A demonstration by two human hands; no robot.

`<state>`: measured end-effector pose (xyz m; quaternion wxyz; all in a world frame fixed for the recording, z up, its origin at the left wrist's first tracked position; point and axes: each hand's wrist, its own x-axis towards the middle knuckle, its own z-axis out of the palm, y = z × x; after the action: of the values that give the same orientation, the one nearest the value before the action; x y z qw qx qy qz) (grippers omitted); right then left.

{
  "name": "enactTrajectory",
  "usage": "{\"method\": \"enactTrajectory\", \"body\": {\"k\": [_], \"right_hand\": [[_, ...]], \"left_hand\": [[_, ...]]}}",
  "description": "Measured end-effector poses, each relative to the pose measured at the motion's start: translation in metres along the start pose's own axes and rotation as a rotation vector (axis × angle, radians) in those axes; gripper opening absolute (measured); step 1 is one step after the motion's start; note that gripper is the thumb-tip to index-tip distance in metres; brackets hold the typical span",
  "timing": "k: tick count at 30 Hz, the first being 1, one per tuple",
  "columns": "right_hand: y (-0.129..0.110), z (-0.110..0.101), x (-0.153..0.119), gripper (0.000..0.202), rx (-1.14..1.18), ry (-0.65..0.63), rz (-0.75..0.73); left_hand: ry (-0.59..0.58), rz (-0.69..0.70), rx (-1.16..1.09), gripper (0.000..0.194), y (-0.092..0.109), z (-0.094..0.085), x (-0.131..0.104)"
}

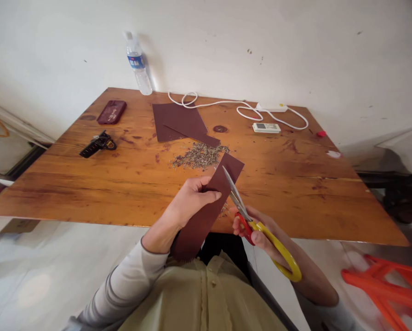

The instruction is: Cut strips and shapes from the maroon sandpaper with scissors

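The left hand (192, 202), near the frame's centre, is closed on a maroon strip (201, 223) — thumb on top — and the strip slants from the lower middle up toward the centre. Just right of it, the right hand (266, 223) is curled round the handles of the scissors (238, 200), their blades at the strip's right edge. On the desk (306, 193), scraps (202, 156) lie just beyond the strip — with a maroon sheet (176, 119) above them, a phone (112, 112) at upper left and a remote (266, 128) at upper right.
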<state>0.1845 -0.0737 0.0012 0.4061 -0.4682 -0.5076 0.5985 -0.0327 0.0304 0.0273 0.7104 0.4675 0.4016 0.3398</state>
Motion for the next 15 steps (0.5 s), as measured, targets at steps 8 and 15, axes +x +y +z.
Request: {"method": "enactTrajectory", "body": {"k": [8,15], "right_hand": [[0.0084,-0.0097,0.0049,0.058,-0.05,-0.072,0.013],[0.0007,-0.0062,0.0049,0.059,-0.114,-0.011,0.013]], "left_hand": [[-0.018,-0.008,0.014,0.019,-0.0017,-0.0007,0.0007],[-0.025,-0.017,0.028,0.019,-0.0017,-0.0006,0.0006]]}}
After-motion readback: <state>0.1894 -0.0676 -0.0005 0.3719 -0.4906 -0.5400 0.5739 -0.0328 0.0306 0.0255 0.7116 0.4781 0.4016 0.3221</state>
